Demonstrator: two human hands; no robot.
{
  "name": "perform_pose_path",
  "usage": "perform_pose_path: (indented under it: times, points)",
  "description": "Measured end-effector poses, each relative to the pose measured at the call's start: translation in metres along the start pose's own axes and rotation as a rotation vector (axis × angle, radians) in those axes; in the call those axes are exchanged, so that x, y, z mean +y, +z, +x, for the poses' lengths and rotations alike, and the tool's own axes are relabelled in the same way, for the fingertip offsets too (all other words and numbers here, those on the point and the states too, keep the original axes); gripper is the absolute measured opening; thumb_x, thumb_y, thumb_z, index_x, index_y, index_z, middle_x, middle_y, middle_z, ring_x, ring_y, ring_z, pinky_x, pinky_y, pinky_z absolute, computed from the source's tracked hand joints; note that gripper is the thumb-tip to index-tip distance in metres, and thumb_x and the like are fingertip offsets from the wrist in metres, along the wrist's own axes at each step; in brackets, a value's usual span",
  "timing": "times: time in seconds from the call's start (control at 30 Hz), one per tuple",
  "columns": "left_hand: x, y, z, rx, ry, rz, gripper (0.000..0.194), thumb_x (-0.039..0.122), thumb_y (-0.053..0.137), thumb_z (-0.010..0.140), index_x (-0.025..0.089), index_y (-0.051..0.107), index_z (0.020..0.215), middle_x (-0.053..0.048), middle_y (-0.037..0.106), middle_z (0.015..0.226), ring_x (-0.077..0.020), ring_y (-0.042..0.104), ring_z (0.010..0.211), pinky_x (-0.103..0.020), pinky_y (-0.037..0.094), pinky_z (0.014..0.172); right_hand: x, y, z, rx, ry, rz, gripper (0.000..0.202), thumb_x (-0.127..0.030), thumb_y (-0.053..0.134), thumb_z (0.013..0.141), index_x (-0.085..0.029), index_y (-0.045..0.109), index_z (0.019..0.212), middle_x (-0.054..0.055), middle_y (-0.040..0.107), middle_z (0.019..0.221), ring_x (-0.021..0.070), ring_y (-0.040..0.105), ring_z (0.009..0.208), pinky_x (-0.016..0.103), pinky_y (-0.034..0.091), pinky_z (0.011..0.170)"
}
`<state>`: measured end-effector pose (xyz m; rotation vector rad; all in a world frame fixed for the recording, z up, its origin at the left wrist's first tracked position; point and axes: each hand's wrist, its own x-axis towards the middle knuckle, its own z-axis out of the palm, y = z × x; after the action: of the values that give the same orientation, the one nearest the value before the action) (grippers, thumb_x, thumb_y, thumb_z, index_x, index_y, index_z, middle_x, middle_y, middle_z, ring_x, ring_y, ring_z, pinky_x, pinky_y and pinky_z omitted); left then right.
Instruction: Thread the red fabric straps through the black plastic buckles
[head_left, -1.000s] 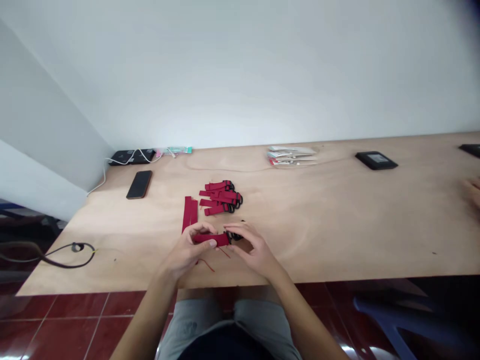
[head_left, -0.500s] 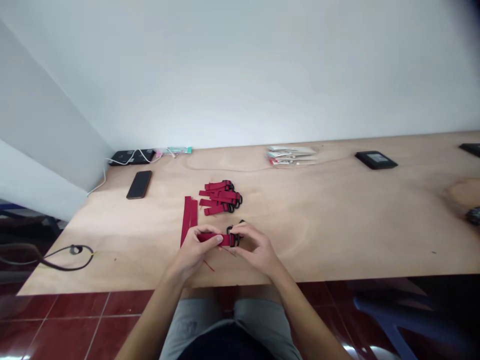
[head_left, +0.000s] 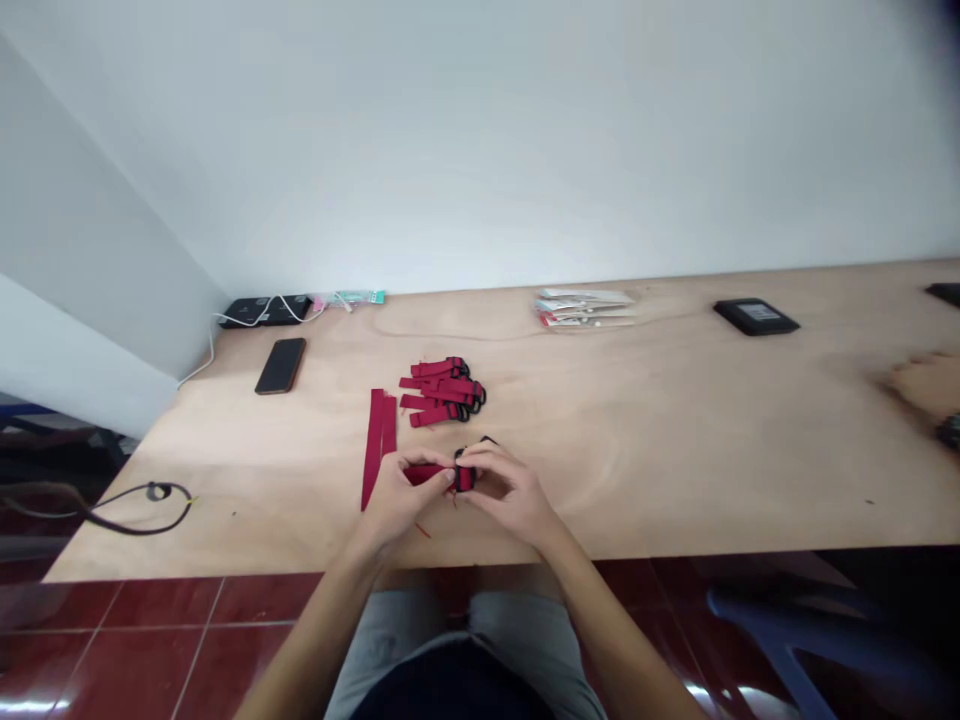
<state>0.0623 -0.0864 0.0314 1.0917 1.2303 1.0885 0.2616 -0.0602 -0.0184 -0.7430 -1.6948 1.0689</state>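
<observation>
Near the table's front edge, my left hand (head_left: 403, 493) is closed on a red webbing strap (head_left: 424, 474), thumb on top. My right hand (head_left: 512, 492) pinches a black buckle (head_left: 463, 472) at the strap's right end, and red webbing shows within the buckle frame. Both sets of fingertips almost meet there and hide part of the buckle. Just beyond my hands lies a pile of red straps with black buckles (head_left: 442, 390). Two plain red strips (head_left: 377, 440) lie flat beside my left hand. A small black piece (head_left: 489, 440) shows behind my right fingers.
A phone (head_left: 280, 366) lies at the left, in front of black boxes (head_left: 264, 311) with a white cable. Plastic packets (head_left: 585, 308) and a black device (head_left: 755, 316) sit near the wall. A looped black cable (head_left: 142, 510) hangs over the left edge. Another person's hand (head_left: 926, 385) rests at far right.
My left hand has shifted slightly right, its thumb now at the buckle. More red webbing shows within the buckle. The other person's hand at far right has moved a little.
</observation>
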Motion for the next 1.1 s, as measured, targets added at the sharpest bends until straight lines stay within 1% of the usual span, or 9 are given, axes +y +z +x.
perform_pose_path:
  times: [0.13, 0.27, 0.37, 0.5, 0.67, 0.8, 0.87, 0.97, 1.1]
  points:
    - [-0.006, 0.001, 0.003, 0.015, -0.024, -0.039, 0.033, 0.041, 0.090, 0.079, 0.015, 0.083, 0.098, -0.011, 0.080, 0.097, -0.0203, 0.073, 0.078, -0.030, 0.059, 0.074, 0.000, -0.001, 0.000, 0.017, -0.013, -0.008, 0.027, -0.027, 0.085, 0.090, -0.028, 0.079, 0.116, 0.009, 0.073, 0.115, 0.0258, 0.072, 0.110, 0.039, 0.061, 0.094]
    - [-0.011, -0.007, 0.008, 0.078, -0.028, -0.107, 0.041, 0.040, 0.093, 0.076, 0.017, 0.081, 0.109, -0.011, 0.079, 0.113, -0.0193, 0.074, 0.084, -0.031, 0.061, 0.080, 0.002, -0.002, -0.001, 0.121, -0.023, -0.052, 0.028, -0.026, 0.083, 0.092, -0.028, 0.077, 0.119, 0.010, 0.074, 0.117, 0.0270, 0.071, 0.113, 0.042, 0.059, 0.100]
    - [-0.012, -0.008, 0.007, 0.109, -0.051, -0.155, 0.040, 0.035, 0.096, 0.072, 0.017, 0.079, 0.104, -0.009, 0.079, 0.107, -0.0188, 0.074, 0.084, -0.030, 0.061, 0.079, 0.003, -0.001, 0.000, 0.114, -0.023, -0.063, 0.028, -0.027, 0.083, 0.091, -0.027, 0.078, 0.118, 0.010, 0.074, 0.117, 0.0270, 0.071, 0.113, 0.043, 0.059, 0.101]
    - [-0.009, 0.000, 0.002, 0.019, -0.070, -0.158, 0.037, 0.035, 0.095, 0.073, 0.016, 0.081, 0.102, -0.010, 0.080, 0.101, -0.0200, 0.074, 0.084, -0.031, 0.061, 0.079, 0.002, 0.000, 0.001, 0.037, -0.019, -0.049, 0.026, -0.024, 0.082, 0.092, -0.028, 0.079, 0.118, 0.010, 0.074, 0.117, 0.0257, 0.072, 0.113, 0.040, 0.060, 0.099]
    - [-0.009, 0.000, 0.005, 0.072, -0.058, -0.141, 0.039, 0.037, 0.095, 0.074, 0.017, 0.081, 0.105, -0.011, 0.080, 0.110, -0.0222, 0.074, 0.097, -0.030, 0.060, 0.085, 0.000, -0.001, 0.001, 0.061, -0.029, -0.057, 0.031, -0.024, 0.084, 0.091, -0.030, 0.079, 0.121, 0.008, 0.075, 0.121, 0.0260, 0.071, 0.117, 0.040, 0.059, 0.104]
    - [-0.012, -0.003, 0.008, 0.015, -0.064, -0.123, 0.037, 0.039, 0.092, 0.078, 0.017, 0.082, 0.105, -0.012, 0.080, 0.111, -0.0227, 0.074, 0.099, -0.032, 0.059, 0.088, 0.000, -0.002, 0.000, 0.055, -0.037, -0.046, 0.031, -0.025, 0.083, 0.091, -0.030, 0.079, 0.121, 0.009, 0.075, 0.122, 0.0271, 0.071, 0.117, 0.042, 0.059, 0.105]
    - [-0.013, -0.003, 0.007, 0.034, -0.058, -0.129, 0.036, 0.039, 0.093, 0.077, 0.017, 0.082, 0.104, -0.011, 0.080, 0.111, -0.0233, 0.073, 0.102, -0.032, 0.058, 0.092, 0.000, -0.002, 0.000, 0.060, -0.032, -0.049, 0.031, -0.025, 0.083, 0.092, -0.030, 0.078, 0.122, 0.009, 0.075, 0.123, 0.0279, 0.071, 0.119, 0.044, 0.058, 0.106]
    - [-0.014, -0.003, 0.005, 0.037, -0.075, -0.180, 0.035, 0.038, 0.093, 0.077, 0.017, 0.081, 0.102, -0.009, 0.079, 0.107, -0.0207, 0.073, 0.095, -0.029, 0.058, 0.086, 0.002, -0.002, 0.000, 0.065, -0.013, -0.048, 0.030, -0.028, 0.083, 0.091, -0.028, 0.078, 0.121, 0.010, 0.076, 0.122, 0.0292, 0.071, 0.118, 0.046, 0.058, 0.106]
    - [-0.015, -0.005, 0.004, 0.014, -0.082, -0.213, 0.036, 0.035, 0.096, 0.074, 0.017, 0.081, 0.101, -0.007, 0.079, 0.099, -0.0170, 0.071, 0.084, -0.027, 0.057, 0.080, 0.003, 0.000, 0.000, 0.078, 0.024, -0.018, 0.028, -0.030, 0.082, 0.092, -0.025, 0.075, 0.119, 0.010, 0.076, 0.116, 0.0272, 0.073, 0.112, 0.041, 0.060, 0.099]
